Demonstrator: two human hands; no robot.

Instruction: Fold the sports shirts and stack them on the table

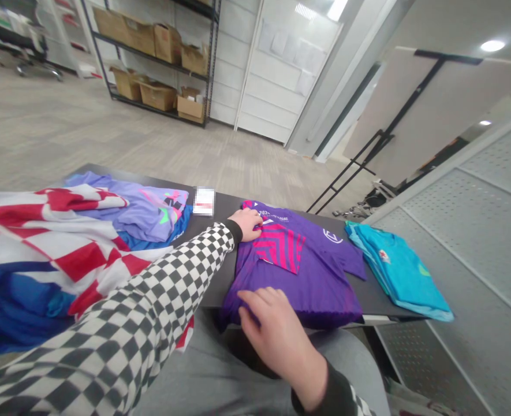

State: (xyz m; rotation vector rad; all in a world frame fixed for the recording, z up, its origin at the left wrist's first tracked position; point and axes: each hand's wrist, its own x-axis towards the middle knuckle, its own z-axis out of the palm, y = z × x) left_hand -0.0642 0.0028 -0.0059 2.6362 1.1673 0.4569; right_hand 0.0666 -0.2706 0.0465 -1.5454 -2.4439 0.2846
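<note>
A purple T-shirt (307, 289) lies on the dark table in front of me, with a pink-striped sleeve (281, 245) folded inward over its body. My left hand (247, 224) reaches to the shirt's far left edge, its fingers bent onto the fabric beside the sleeve; the thumb is hidden. Over the near edge of the shirt is my right hand (279, 329), palm down, with thumb and index finger apart and nothing seen in it. Whether its fingertips touch the cloth I cannot tell.
Folded turquoise shirts (398, 266) are stacked to the right. On the left lie a red-and-white checked garment (77, 260), a lavender shirt (138, 211) and blue clothing (21, 306). A small white item (204, 201) sits at the table's back edge. Shelves with cardboard boxes (157, 95) stand beyond.
</note>
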